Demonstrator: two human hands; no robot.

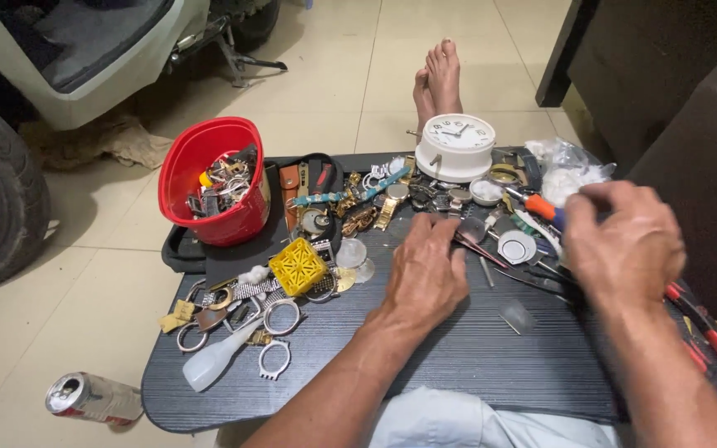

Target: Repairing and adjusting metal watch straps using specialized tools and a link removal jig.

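Two hands were over the dark table (458, 365) when I looked in. The left hand (426, 267) lay flat, palm down, fingers together and stretched toward a heap of watch parts (425, 199), fingertips touching small metal bits at its near edge. The right hand (624, 249) was raised just above the table's right side, fingers curled in; it seemed to pinch the orange-handled screwdriver (543, 207) that poked out on its left, though I could not tell the grip for certain. A white round clock (456, 146) stood behind the heap. Well to the left sat a red bucket (213, 178) of metal pieces and a small yellow crate (298, 266).
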